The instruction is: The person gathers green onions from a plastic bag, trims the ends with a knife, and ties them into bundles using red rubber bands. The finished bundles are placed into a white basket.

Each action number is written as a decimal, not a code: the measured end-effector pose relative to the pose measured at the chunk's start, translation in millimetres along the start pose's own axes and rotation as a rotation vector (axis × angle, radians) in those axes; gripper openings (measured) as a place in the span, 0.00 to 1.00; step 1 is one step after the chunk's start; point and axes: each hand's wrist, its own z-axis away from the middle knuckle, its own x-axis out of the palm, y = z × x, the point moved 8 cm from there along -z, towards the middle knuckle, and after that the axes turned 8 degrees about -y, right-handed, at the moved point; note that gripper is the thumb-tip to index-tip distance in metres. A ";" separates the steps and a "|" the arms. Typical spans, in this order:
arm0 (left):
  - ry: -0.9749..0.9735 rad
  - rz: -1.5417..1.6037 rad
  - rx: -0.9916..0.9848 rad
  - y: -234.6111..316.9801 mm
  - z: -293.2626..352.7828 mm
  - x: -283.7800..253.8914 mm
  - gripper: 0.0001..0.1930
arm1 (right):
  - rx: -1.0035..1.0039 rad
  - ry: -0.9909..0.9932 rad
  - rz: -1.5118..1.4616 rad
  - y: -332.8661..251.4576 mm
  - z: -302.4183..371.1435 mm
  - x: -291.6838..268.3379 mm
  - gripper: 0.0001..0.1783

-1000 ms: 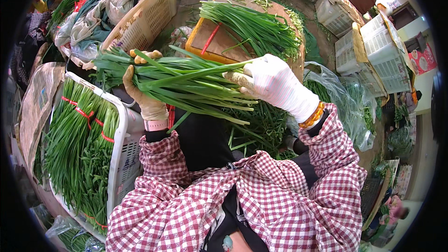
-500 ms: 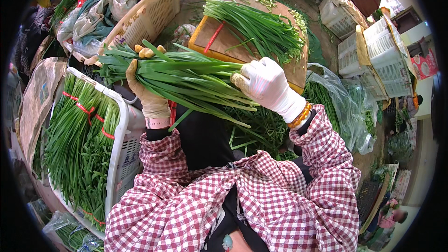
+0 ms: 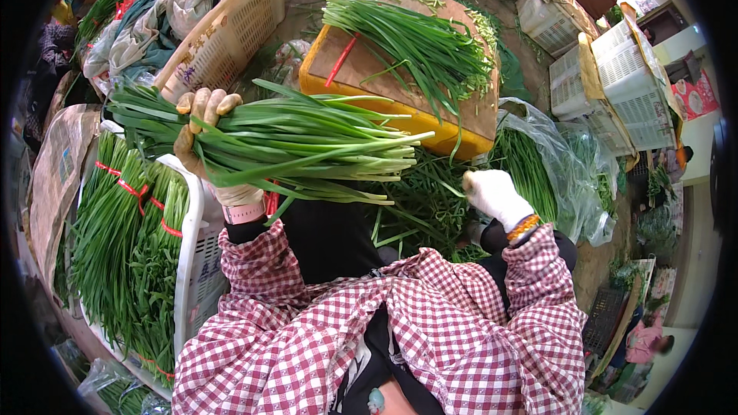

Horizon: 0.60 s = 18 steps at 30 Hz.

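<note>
My left hand, in a stained glove, is wrapped round a thick bunch of garlic chives. The leafy ends stick out to the left and the pale cut ends point right. My right hand, in a white glove, is closed and sits apart from the bunch, low on the right. A thin green strand lies near its fingertips; whether they pinch it cannot be made out. Beyond both hands, a loose pile of chives rests on a board over a yellow base, beside a red tie strip.
On the left stands a white crate of chives tied with red bands. A beige crate with cloths and plastic is at the far left. Loose green trimmings lie below my hands. Bagged chives and stacked white crates are on the right.
My right hand has left the pale ends of the bunch and moved down and to the right. My left hand has shifted left with the bunch still in it.
</note>
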 end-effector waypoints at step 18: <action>-0.437 -0.062 -0.226 -24.7 -8.3 57.7 0.09 | -0.396 0.538 -0.782 -150.2 -71.0 -159.5 0.11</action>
